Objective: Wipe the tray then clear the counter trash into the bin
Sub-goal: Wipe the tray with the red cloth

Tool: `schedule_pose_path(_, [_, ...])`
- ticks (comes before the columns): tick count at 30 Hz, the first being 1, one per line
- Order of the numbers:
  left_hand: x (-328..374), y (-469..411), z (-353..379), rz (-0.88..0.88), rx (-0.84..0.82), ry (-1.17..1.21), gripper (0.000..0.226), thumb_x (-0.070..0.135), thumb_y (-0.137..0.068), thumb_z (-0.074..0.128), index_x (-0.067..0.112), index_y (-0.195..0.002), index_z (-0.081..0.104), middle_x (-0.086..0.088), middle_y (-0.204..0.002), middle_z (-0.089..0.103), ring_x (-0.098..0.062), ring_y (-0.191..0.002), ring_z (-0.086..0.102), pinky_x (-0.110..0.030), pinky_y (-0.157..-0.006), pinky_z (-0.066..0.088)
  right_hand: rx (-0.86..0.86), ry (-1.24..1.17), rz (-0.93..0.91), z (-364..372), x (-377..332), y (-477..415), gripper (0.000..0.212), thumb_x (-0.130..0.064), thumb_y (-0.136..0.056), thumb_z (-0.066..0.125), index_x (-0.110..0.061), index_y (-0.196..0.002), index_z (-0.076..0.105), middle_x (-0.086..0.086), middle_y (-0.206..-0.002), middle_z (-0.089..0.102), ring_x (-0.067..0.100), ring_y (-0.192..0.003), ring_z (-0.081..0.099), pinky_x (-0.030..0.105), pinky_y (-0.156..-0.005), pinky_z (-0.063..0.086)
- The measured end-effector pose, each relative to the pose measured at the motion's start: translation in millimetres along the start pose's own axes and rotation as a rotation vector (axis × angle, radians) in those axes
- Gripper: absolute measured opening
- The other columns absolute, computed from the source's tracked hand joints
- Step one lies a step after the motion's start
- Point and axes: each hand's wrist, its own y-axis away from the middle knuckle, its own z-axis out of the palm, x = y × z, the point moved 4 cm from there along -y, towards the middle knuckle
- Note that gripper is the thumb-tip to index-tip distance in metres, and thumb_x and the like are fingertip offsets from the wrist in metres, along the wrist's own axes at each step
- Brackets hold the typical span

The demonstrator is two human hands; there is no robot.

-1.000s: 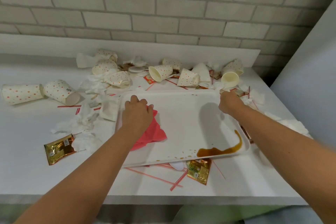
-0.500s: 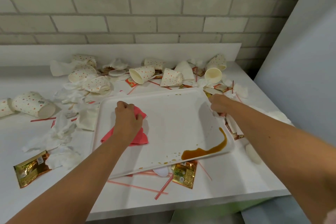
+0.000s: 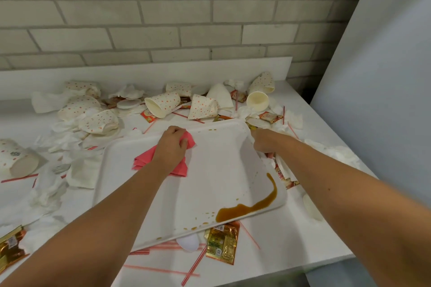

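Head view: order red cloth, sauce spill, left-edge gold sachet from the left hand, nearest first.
1. red cloth, gripped by the left hand itself.
2. sauce spill, near right corner of the tray.
3. gold sachet, frame's left edge, off the tray.

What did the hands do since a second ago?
The left hand slid the red cloth rightward along the far side of the tray. The right hand kept gripping the tray's right rim. The brown sauce spill stays unwiped; the paper cups lie as before.
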Motion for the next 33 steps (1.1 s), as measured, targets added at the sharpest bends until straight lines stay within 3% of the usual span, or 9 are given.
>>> schedule_pose_path(3, [7,-7,6,0.011,-0.02,0.002,0.038,0.011,-0.095,0.043,0.005,-0.132,0.049,-0.01,-0.136,0.047,-0.025,-0.124,0.045,-0.03,-0.106,0.032,-0.006,0.026,-0.008,-1,0,0,0.038,0.011,-0.085,0.051,0.008,-0.123,0.055,0.007,-0.07,0.048,0.017,-0.053,0.049,0.022,-0.05,0.043])
schedule_pose_path(10, [49,-16,30,0.143,-0.113,0.091,0.04,0.001,-0.093,0.041,0.01,-0.13,0.051,-0.007,-0.14,0.045,-0.025,-0.128,0.041,-0.033,-0.11,0.024,0.026,-0.007,0.008,-3,4,-11,0.028,0.008,-0.085,0.044,0.006,-0.11,0.058,0.013,-0.078,0.054,0.023,-0.052,0.054,0.03,-0.051,0.048])
schedule_pose_path(13, [59,-16,36,0.239,-0.179,0.118,0.054,-0.014,-0.085,0.039,0.011,-0.13,0.051,-0.004,-0.142,0.043,-0.021,-0.133,0.037,-0.029,-0.114,0.014,0.022,0.034,0.047,-5,2,-9,0.013,0.01,-0.083,0.049,0.002,-0.079,0.058,0.011,-0.053,0.057,0.021,-0.051,0.051,0.026,-0.048,0.044])
schedule_pose_path(15, [55,-15,33,0.281,-0.238,0.164,0.059,-0.016,-0.084,0.038,0.014,-0.134,0.047,-0.002,-0.142,0.043,-0.018,-0.134,0.036,-0.02,-0.108,0.017,0.033,0.069,0.068,-7,-3,-4,0.025,0.008,-0.083,0.053,-0.004,-0.061,0.05,0.006,-0.033,0.049,0.017,-0.051,0.046,0.021,-0.046,0.04])
schedule_pose_path(17, [46,-13,27,0.273,-0.295,0.196,0.059,-0.014,-0.086,0.039,0.017,-0.136,0.046,0.004,-0.138,0.043,-0.012,-0.129,0.037,-0.012,-0.1,0.02,0.041,0.079,0.058,-8,-5,-1,0.029,0.007,-0.084,0.053,-0.006,-0.059,0.047,0.008,-0.039,0.049,0.015,-0.052,0.043,0.021,-0.048,0.037])
schedule_pose_path(20, [39,-14,24,0.239,-0.266,0.146,0.059,-0.013,-0.087,0.038,0.016,-0.138,0.042,0.001,-0.141,0.038,-0.016,-0.13,0.037,-0.016,-0.103,0.026,0.003,0.057,0.046,-5,-2,-3,0.022,0.01,-0.084,0.05,-0.002,-0.065,0.052,0.01,-0.062,0.05,0.018,-0.051,0.046,0.023,-0.05,0.039])
schedule_pose_path(24, [57,-21,35,0.175,-0.19,0.014,0.054,-0.009,-0.088,0.038,0.007,-0.139,0.038,-0.008,-0.149,0.031,-0.023,-0.136,0.03,-0.026,-0.111,0.023,0.021,-0.045,0.031,-3,3,-7,0.029,0.008,-0.086,0.041,0.005,-0.109,0.058,0.016,-0.079,0.057,0.021,-0.05,0.053,0.028,-0.051,0.046])
schedule_pose_path(30, [84,-30,48,0.215,-0.175,0.033,0.033,-0.013,-0.074,0.043,0.005,-0.097,0.058,-0.011,-0.118,0.054,-0.028,-0.114,0.048,-0.029,-0.095,0.034,0.002,-0.036,0.015,-5,3,-4,0.037,0.011,-0.083,0.044,0.005,-0.117,0.056,0.014,-0.071,0.054,0.021,-0.049,0.052,0.029,-0.051,0.045])
schedule_pose_path(33, [92,-23,55,0.29,-0.223,0.045,0.045,-0.014,-0.077,0.041,0.006,-0.114,0.057,-0.008,-0.135,0.048,-0.026,-0.128,0.04,-0.026,-0.105,0.029,0.013,-0.04,-0.007,-5,3,-3,0.036,0.011,-0.083,0.042,0.006,-0.116,0.054,0.016,-0.069,0.055,0.022,-0.046,0.052,0.029,-0.046,0.045])
